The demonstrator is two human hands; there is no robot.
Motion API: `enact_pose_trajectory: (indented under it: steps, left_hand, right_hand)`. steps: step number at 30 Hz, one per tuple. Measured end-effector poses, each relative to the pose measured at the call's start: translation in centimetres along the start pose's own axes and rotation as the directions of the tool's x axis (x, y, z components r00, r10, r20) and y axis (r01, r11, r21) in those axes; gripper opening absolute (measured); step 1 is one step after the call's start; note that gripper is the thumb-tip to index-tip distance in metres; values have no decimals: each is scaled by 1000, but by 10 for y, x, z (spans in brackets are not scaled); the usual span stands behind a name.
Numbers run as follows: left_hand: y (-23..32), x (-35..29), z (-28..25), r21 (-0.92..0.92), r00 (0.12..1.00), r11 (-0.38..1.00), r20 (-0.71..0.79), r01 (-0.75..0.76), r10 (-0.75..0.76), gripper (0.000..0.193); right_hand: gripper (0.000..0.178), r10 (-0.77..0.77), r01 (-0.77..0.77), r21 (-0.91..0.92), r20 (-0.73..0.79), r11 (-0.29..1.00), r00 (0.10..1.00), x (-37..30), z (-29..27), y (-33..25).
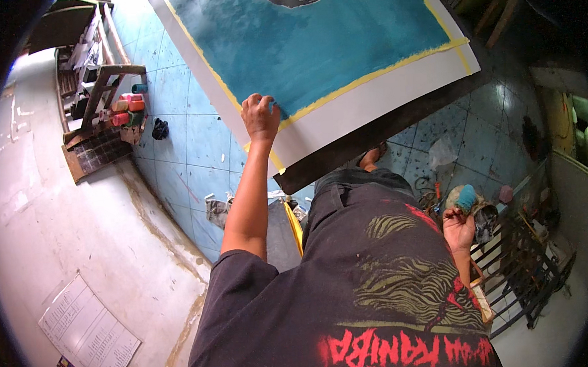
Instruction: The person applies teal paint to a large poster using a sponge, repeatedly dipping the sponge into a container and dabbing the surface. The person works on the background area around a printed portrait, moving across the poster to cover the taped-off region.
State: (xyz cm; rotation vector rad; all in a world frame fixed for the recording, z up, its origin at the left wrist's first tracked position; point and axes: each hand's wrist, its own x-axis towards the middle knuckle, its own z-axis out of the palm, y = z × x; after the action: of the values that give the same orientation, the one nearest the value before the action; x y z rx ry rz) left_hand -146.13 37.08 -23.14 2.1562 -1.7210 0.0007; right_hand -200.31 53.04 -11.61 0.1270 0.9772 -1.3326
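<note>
While the painted sheet (347,48) lies before the person on a dark board (307,175), its near edge slopes up rightward; the far end is cut off, leaving its long axis undetermined. Left hand (261,117): fingers bent at the near-left corner; grip cannot be told. Right hand (460,229): fingers curled beside a blue-topped object (466,198); hold unclear. Shirt (281,324) bears red lettering (402,349). Bottles' (135,105) contents not visible.
</note>
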Motion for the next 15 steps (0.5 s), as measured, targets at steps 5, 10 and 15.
enact_pose_trajectory:
  steps: [5,10,15]
  left_hand:
    - [2,1,1,-4,999,1000,39,3,-3,19]
    - [-5,2,10,35,998,998,17,-60,60,18]
    - [-24,-4,2,-145,988,989,-144,39,-60,14]
  right_hand:
    - [26,51,-51,-21,1,998,999,10,9,-10]
    - [27,73,-73,7,-20,997,997,15,7,-9]
    - [29,35,-35,-49,-2,998,999,21,12,-8]
